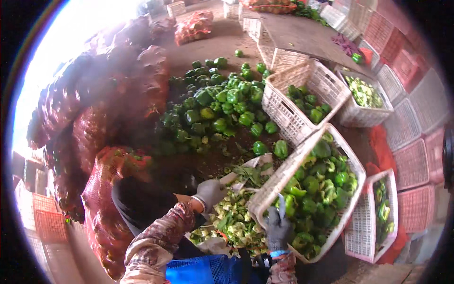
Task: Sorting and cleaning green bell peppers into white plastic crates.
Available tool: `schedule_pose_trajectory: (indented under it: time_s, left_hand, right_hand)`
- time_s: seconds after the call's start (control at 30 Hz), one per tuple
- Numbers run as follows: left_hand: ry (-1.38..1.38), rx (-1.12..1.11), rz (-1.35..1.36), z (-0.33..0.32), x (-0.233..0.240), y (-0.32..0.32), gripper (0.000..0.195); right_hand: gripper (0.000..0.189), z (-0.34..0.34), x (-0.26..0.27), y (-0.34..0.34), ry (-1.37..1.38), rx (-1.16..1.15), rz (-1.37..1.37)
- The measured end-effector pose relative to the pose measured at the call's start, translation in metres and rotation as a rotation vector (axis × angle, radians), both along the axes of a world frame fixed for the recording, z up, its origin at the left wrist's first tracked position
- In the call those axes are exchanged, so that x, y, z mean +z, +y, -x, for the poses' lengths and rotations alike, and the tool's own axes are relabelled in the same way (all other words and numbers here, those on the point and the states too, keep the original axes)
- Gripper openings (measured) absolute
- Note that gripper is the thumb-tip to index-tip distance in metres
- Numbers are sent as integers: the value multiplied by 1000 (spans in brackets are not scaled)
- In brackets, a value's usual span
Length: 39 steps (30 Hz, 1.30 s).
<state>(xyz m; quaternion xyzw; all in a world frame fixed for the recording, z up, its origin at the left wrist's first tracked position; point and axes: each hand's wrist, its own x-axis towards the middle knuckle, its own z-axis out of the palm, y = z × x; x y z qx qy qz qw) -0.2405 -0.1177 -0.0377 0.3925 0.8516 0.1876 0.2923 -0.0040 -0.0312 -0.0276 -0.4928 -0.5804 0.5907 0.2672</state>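
My left hand (210, 193), in a grey glove, is over the left side of a heap of pale pepper cores and trimmings (239, 220); whether it holds anything does not show. My right hand (278, 227), in a dark grey glove, grips a small knife (281, 206) with its blade pointing up, at the near left rim of a white plastic crate (358, 167). Cut green bell peppers (312, 184) fill much of that crate. Beyond my hands, a large pile of whole green bell peppers (234, 96) lies on the floor.
Red mesh sacks (106, 213) are stacked at the left. Another white crate (291, 120) with green peppers touches the near one. Farther right stand a crate of pale pieces (365, 110), a smaller pepper crate (358, 234) and stacked red crates (411, 163).
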Motion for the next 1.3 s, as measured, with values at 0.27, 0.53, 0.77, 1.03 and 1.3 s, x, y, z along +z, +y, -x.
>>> schedule_pose_trajectory:
  time_s: [0.27,0.53,0.77,1.03,1.3]
  left_hand:
    - [539,471,83,193,-112,-9,54]
    - [606,-30,490,311,-168,-23,77]
    - [127,514,-4,241,-113,-3,61]
    - [-676,37,-818,20,32,51,62]
    - [-744,-422,-678,-145,52,56,74]
  right_hand:
    - [24,15,-3,-2,3,-603,229]
    - [35,6,-48,-2,-113,-657,38]
    - [44,-6,-39,-8,-143,-542,172]
    - [26,9,8,-6,82,-284,-37]
    - [53,-74,57,11,151,17,-11]
